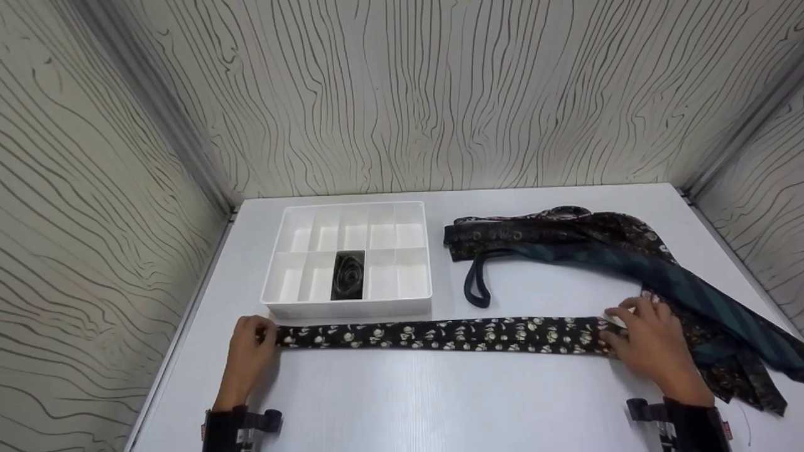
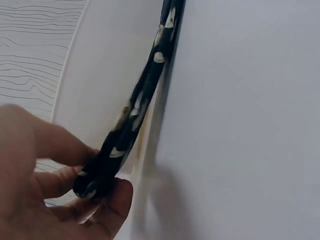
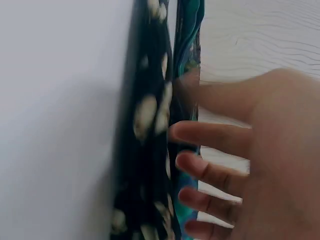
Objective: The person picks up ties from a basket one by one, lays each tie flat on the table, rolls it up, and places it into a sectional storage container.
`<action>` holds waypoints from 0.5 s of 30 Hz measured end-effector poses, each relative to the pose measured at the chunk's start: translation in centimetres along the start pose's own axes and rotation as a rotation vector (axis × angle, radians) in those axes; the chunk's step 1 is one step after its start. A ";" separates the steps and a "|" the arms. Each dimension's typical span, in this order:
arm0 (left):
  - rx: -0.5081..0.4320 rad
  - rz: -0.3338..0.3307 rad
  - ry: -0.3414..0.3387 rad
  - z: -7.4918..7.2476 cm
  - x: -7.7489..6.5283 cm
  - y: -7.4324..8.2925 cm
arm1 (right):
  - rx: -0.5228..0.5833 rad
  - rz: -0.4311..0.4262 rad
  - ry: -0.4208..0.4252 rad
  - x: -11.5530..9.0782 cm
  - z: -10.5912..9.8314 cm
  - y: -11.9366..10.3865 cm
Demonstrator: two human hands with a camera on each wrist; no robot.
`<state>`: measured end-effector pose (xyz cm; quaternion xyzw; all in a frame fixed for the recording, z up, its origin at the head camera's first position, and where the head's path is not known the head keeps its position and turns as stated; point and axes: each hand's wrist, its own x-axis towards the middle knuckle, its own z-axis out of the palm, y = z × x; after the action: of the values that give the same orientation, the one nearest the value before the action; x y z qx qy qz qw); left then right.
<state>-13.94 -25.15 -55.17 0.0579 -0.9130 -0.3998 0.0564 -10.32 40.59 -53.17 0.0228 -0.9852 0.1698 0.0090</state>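
Note:
A black necktie with a cream floral print stretches from left to right across the table in the head view, doubled into a long strip. Its left end is pinched between the thumb and fingers of my left hand. The left wrist view shows that folded end gripped in the fingers, lifted near the table edge. My right hand is at the tie's right end. In the right wrist view the right hand's fingers are spread and fairly straight, fingertips right at the tie's edge; the thumb is blurred.
Behind the tie stands a white divided box, with a rolled dark tie in one front compartment. Several dark ties, among them a green striped tie, lie heaped at the right, partly beneath my right hand. Patterned wall panels enclose the table.

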 end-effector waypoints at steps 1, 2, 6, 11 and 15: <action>0.002 0.002 0.011 0.0 -0.1 -0.1 | -0.014 -0.009 0.012 -0.1 0.1 0.1; -0.001 -0.002 0.012 -0.1 -0.1 -0.1 | -0.018 -0.019 0.011 -0.2 0.1 0.2; 0.002 -0.040 0.030 -0.3 -0.2 -0.2 | 0.061 -0.044 0.014 -0.3 0.4 0.1; 0.008 -0.082 0.067 -0.4 0.0 -0.3 | 0.155 0.012 -0.019 -0.1 -0.2 -0.3; 0.011 -0.105 0.068 -0.5 0.0 -0.3 | 0.129 0.057 -0.075 0.3 -0.4 -0.1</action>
<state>-13.83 -25.76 -55.06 0.1197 -0.9084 -0.3951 0.0661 -10.57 40.58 -52.79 0.0015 -0.9720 0.2323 -0.0344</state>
